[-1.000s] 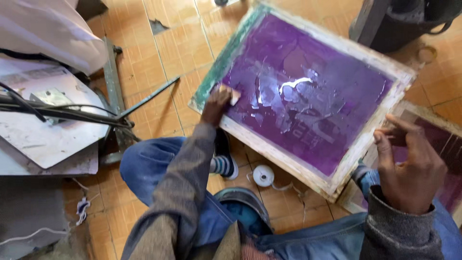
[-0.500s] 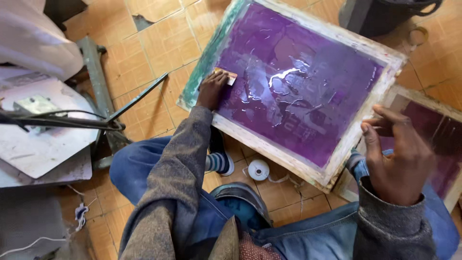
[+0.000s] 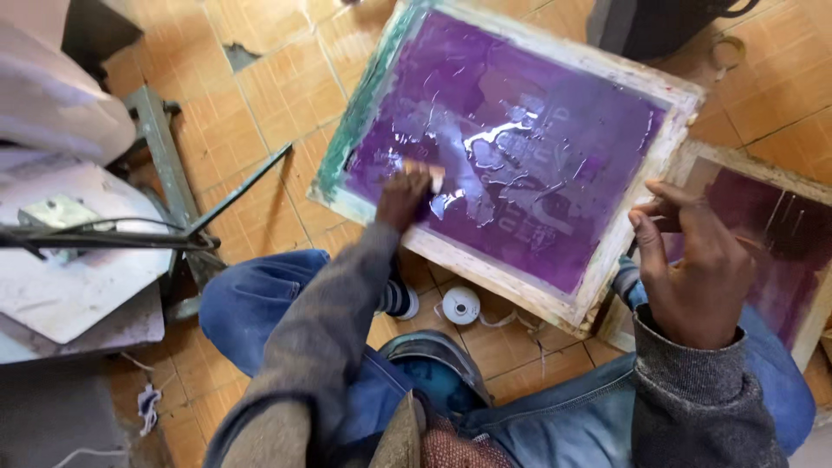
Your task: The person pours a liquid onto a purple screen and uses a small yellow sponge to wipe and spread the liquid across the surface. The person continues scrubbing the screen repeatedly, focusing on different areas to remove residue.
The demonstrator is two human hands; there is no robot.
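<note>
purple screen frame [image 3: 520,156]: left hand [image 3: 403,195], pinching a pale pad [image 3: 433,178], has slid further inward; right hand [image 3: 693,260] still grips its edge.

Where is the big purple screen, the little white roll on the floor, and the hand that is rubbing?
purple screen [image 3: 555,165], head view, on the shiny purple mesh.
white roll [image 3: 461,305], head view, on the roll's round top.
left hand [image 3: 404,198], head view, on the back of the hand pressing a small pale pad on the screen.

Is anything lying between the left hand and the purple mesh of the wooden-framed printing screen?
Only a small pale pad, gripped by the left hand and pressed flat onto the wet purple mesh. The right hand grips the wooden frame directly.
</note>
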